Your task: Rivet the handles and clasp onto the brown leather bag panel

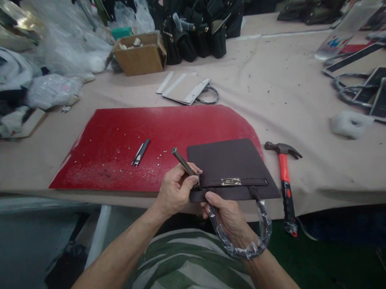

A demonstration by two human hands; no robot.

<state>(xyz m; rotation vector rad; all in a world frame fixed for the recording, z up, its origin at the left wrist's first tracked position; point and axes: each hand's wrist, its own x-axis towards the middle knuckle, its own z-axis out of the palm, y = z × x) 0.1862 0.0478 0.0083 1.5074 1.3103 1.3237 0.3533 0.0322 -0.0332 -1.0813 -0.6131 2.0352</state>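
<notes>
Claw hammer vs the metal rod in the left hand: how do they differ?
The claw hammer lies unheld; the metal rod is gripped by the left hand.
The hammer has a red-and-black handle; the visible part of the rod is plain, dull metal.
The hammer looks clearly longer than the rod's visible part.
Shared: both show bare metal.

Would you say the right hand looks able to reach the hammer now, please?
Probably not right away: the right hand holds the panel, and the handle crosses its wrist, though nothing covers the hammer.
</notes>
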